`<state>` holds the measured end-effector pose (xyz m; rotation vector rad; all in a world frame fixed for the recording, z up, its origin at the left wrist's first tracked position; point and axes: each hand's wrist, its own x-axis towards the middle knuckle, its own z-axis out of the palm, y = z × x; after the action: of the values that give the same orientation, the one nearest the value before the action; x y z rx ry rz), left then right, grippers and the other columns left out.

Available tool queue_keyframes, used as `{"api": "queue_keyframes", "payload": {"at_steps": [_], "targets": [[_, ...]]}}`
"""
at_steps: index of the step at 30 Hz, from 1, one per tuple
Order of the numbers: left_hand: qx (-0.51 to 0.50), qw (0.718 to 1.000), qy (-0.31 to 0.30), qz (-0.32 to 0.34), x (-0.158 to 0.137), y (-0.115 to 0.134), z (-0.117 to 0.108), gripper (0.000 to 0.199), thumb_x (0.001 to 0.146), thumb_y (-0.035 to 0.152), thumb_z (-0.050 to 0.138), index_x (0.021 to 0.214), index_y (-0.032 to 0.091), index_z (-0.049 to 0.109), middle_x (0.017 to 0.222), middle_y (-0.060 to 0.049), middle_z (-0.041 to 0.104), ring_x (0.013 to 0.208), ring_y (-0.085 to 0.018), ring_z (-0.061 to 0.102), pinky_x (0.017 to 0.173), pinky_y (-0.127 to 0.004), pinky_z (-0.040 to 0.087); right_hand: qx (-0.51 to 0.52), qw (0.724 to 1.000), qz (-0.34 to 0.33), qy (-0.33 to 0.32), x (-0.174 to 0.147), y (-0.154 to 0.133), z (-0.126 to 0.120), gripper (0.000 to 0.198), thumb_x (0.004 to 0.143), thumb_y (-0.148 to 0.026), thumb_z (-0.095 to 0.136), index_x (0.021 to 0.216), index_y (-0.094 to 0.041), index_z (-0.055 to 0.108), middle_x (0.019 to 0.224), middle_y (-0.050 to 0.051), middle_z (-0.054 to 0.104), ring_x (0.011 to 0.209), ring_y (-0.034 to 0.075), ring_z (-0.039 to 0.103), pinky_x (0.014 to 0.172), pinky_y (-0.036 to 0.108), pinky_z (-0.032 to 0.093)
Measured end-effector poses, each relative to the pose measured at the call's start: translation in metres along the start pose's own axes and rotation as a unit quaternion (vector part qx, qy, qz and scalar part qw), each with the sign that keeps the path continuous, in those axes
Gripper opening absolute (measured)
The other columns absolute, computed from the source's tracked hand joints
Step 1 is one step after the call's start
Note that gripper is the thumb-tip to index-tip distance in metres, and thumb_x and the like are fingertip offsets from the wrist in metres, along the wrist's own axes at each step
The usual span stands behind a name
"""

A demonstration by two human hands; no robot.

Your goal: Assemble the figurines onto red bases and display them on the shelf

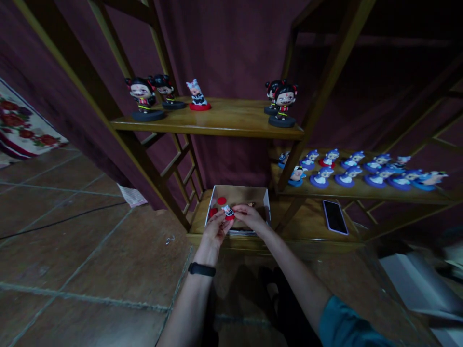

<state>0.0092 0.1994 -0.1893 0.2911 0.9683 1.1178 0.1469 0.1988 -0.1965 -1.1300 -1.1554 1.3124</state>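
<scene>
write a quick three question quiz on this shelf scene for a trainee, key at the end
1. Is the dark band worn on the person's left or right side?
2. True or false: the phone lies to the right of the open box.
3. What colour is the base of the figurine in the left hand?
A) blue
B) red
C) dark grey

Key: 1. Left; 2. True; 3. B
</scene>
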Motion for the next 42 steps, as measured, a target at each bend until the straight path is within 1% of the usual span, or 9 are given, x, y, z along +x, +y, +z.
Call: {"api": "queue_keyframes", "payload": {"at_steps": [2, 5, 10, 13, 17, 22, 28, 35, 42], "targets": [[0.003, 1.0, 0.002, -0.002, 0.0, 0.0, 0.0, 0.012, 0.073, 0.004, 0.057, 0.079, 0.014, 0.058, 0.064, -0.003, 0.064, 0.054, -0.011, 0.062, 0.062, -0.029, 0.054, 0.03, 0.999, 0.022, -0.009, -0.003, -0.005, 0.001, 0.022, 0.063, -0.027, 0.064, 0.084, -0.019, 0.064, 0.083, 0.002, 0.066, 0.075, 0.015, 0.061, 0.066, 0.029, 0.049], [0.011, 1.0, 0.008, -0.017, -0.001, 0.001, 0.002, 0.01, 0.075, 0.007, 0.056, 0.081, 0.013, 0.058, 0.064, -0.004, 0.064, 0.053, -0.011, 0.061, 0.059, -0.027, 0.054, 0.057, 0.997, 0.051, -0.018, -0.006, -0.009, 0.001, 0.029, 0.061, -0.028, 0.068, 0.088, -0.019, 0.064, 0.085, 0.003, 0.067, 0.074, 0.015, 0.061, 0.067, 0.029, 0.049], [0.016, 0.999, 0.014, -0.029, -0.003, 0.003, 0.005, 0.01, 0.077, 0.007, 0.053, 0.084, 0.012, 0.058, 0.062, -0.004, 0.063, 0.051, -0.01, 0.061, 0.055, -0.023, 0.053, 0.057, 0.995, 0.073, -0.034, -0.006, -0.009, 0.002, 0.034, 0.06, -0.029, 0.07, 0.092, -0.019, 0.062, 0.09, 0.002, 0.066, 0.076, 0.014, 0.061, 0.07, 0.028, 0.049], [0.038, 0.999, 0.015, -0.03, -0.003, 0.004, 0.005, 0.011, 0.078, 0.008, 0.051, 0.085, 0.011, 0.058, 0.059, -0.004, 0.063, 0.05, -0.01, 0.061, 0.054, -0.022, 0.053, 0.053, 0.994, 0.086, -0.042, -0.006, -0.009, 0.002, 0.035, 0.061, -0.03, 0.07, 0.092, -0.018, 0.061, 0.09, 0.003, 0.065, 0.076, 0.013, 0.061, 0.071, 0.028, 0.048], [0.059, 0.998, 0.001, -0.029, -0.005, 0.006, 0.004, 0.012, 0.077, 0.012, 0.054, 0.088, 0.01, 0.058, 0.061, -0.006, 0.064, 0.053, -0.012, 0.062, 0.056, -0.023, 0.053, 0.06, 0.993, 0.09, -0.048, -0.005, -0.008, 0.001, 0.032, 0.065, -0.033, 0.067, 0.093, -0.018, 0.061, 0.085, 0.003, 0.065, 0.074, 0.013, 0.061, 0.07, 0.027, 0.048], [0.067, 0.997, -0.02, -0.028, -0.006, 0.006, 0.005, 0.013, 0.075, 0.012, 0.056, 0.088, 0.011, 0.058, 0.068, -0.007, 0.066, 0.063, -0.014, 0.065, 0.062, -0.024, 0.053, 0.049, 0.992, 0.108, -0.029, -0.002, -0.005, -0.001, 0.028, 0.068, -0.032, 0.065, 0.092, -0.017, 0.06, 0.075, 0.001, 0.064, 0.065, 0.011, 0.059, 0.065, 0.025, 0.048], [0.097, 0.995, -0.025, -0.027, -0.009, 0.007, 0.006, 0.015, 0.075, 0.013, 0.057, 0.09, 0.013, 0.057, 0.071, -0.006, 0.066, 0.065, -0.014, 0.065, 0.062, -0.024, 0.052, 0.037, 0.994, 0.104, -0.021, -0.002, -0.005, 0.001, 0.026, 0.07, -0.031, 0.064, 0.091, -0.017, 0.059, 0.071, -0.001, 0.062, 0.061, 0.008, 0.057, 0.062, 0.023, 0.047], [0.112, 0.993, -0.014, -0.044, -0.009, 0.007, 0.004, 0.013, 0.076, 0.022, 0.057, 0.086, 0.013, 0.058, 0.069, -0.006, 0.065, 0.065, -0.014, 0.065, 0.061, -0.024, 0.051, -0.019, 0.995, 0.094, -0.006, -0.003, -0.003, 0.001, 0.026, 0.07, -0.039, 0.063, 0.084, -0.017, 0.061, 0.06, -0.003, 0.056, 0.052, 0.006, 0.05, 0.053, 0.019, 0.043], [0.121, 0.991, -0.006, -0.058, -0.009, 0.008, 0.005, 0.021, 0.077, 0.031, 0.057, 0.082, 0.011, 0.059, 0.06, -0.006, 0.063, 0.052, -0.012, 0.061, 0.048, -0.019, 0.047, -0.029, 0.994, 0.101, -0.008, 0.0, -0.003, 0.002, 0.025, 0.073, -0.042, 0.059, 0.075, -0.016, 0.058, 0.053, -0.004, 0.053, 0.045, 0.005, 0.047, 0.045, 0.016, 0.038]]}}
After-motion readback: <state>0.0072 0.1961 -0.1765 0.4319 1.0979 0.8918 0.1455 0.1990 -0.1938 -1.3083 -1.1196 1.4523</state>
